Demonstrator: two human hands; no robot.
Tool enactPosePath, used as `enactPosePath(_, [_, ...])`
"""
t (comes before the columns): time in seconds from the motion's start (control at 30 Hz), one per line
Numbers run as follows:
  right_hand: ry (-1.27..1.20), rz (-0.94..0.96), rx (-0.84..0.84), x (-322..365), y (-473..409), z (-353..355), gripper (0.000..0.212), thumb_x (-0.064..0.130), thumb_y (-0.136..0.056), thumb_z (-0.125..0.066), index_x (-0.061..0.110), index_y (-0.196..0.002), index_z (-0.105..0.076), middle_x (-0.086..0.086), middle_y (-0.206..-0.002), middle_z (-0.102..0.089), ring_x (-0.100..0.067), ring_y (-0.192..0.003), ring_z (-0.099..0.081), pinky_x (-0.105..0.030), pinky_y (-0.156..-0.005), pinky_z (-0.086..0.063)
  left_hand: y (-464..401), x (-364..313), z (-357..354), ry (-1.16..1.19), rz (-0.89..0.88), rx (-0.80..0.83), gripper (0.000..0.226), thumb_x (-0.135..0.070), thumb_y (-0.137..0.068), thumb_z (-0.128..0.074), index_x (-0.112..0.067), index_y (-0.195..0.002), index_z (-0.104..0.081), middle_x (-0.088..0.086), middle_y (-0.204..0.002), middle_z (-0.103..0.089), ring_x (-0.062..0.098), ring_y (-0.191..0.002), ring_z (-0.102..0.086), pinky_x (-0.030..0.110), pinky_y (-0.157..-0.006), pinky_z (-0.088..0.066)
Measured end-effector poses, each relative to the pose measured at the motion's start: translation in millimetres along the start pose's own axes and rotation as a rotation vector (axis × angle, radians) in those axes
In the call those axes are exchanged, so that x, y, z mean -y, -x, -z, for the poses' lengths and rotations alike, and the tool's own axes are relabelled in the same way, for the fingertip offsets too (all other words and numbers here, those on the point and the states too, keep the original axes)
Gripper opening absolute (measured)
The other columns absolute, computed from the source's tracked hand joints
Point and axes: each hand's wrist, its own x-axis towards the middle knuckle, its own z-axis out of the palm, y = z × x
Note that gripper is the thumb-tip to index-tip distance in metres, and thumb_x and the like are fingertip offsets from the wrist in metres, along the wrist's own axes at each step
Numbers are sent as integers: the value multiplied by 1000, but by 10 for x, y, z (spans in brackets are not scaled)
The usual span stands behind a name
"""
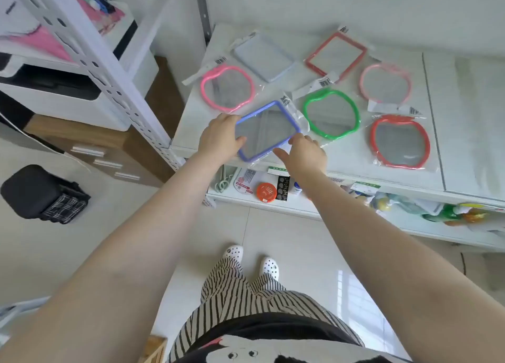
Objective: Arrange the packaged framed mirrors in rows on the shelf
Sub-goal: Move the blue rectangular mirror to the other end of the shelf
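Observation:
Several packaged framed mirrors lie on the white shelf. A blue rectangular mirror sits at the shelf's front left. My left hand grips its left edge, thumb on the glass. My right hand holds its lower right corner. Behind it lie a pink apple-shaped mirror and a pale blue rectangular one lying face down. To the right are a red rectangular mirror, a green apple-shaped mirror, a light pink one and a red apple-shaped one.
A lower shelf holds an orange round tin, small packets and bottles. A perforated white shelf post slants at the left. A black bag lies on the tiled floor. The shelf's right part is bare.

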Motion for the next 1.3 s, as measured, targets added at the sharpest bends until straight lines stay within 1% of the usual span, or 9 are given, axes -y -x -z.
enactPosePath(0.13, [45, -145, 27, 79, -94, -129, 58, 59, -88, -51, 10, -119, -56, -9, -117, -60, -29, -112, -53, -36, -87, -41, -191, 94, -122, 26, 103, 143, 66, -36, -85, -64, -6, -138, -39, 15, -134, -46, 32, -127, -42, 41, -105, -39])
enactPosePath(0.43, [-123, -385, 34, 326, -207, -346, 50, 45, -80, -64, 9, -113, -54, -9, -116, -60, -31, -111, -53, -35, -85, -42, -345, 313, -175, 212, 199, 198, 39, -25, -85, -65, -7, -119, -57, 12, -117, -62, 29, -108, -58, 33, -91, -44])
enactPosePath(0.53, [-314, -491, 68, 335, -206, -347, 42, 36, -76, -66, 11, -109, -56, -9, -112, -62, -31, -109, -58, -33, -80, -47, -406, 349, -154, 435, 217, 315, 10, -15, -86, -65, -6, -84, -62, 12, -89, -59, 25, -77, -60, 36, -89, -53])
enactPosePath(0.63, [-574, -548, 18, 335, -148, -282, 46, 30, -76, -67, 19, -118, -51, -5, -105, -65, -30, -96, -63, -44, -83, -55, -409, 308, -37, 662, 260, 427, 28, -3, -85, -66, -12, -65, -49, 8, -74, -53, 21, -66, -59, 37, -82, -56])
enactPosePath(0.8, [-927, -511, -151, 276, 5, 18, 52, 16, -83, -62, 26, -131, -47, -4, -89, -64, -10, -56, -56, -25, -49, -44, -454, 9, 163, 914, 272, 510, 23, 4, -88, -60, -9, -72, -51, 6, -76, -54, 14, -68, -57, 14, -51, -56])
enactPosePath(0.97, [-1179, -565, -287, -101, 268, 361, 55, 8, -89, -58, 24, -140, -46, -3, -74, -64, -9, -55, -58, -15, -41, -38, -415, -617, 116, 976, 208, 576, 19, 0, -88, -61, -10, -76, -52, 4, -77, -55, 11, -67, -57, 13, -53, -56])
enactPosePath(1.1, [-1236, -623, -379, -621, 558, 595, 54, 8, -88, -63, 26, -138, -49, 0, -73, -66, 0, -37, -52, -17, -50, -40, -262, -1304, -28, 961, 99, 557, 9, -4, -89, -60, -12, -91, -56, 1, -76, -55, 10, -63, -54, 15, -49, -50])
enactPosePath(1.2, [-1229, -672, -429, -1116, 842, 710, 56, 10, -87, -66, 26, -138, -50, 2, -68, -62, -6, -39, -47, -15, -41, -40, -73, -1819, -256, 895, -5, 542, 38, 1, -89, -56, -6, -126, -52, 6, -91, -58, 12, -68, -54, 21, -56, -47])
enactPosePath(1.3, [-1256, -674, -484, -1681, 1201, 825, 55, 5, -87, -65, 20, -137, -49, -1, -68, -63, -2, -39, -54, -13, -40, -42, 256, -2350, -525, 854, -81, 566, 55, 6, -86, -58, -9, -138, -46, 8, -103, -57, 19, -80, -58, 22, -62, -49])
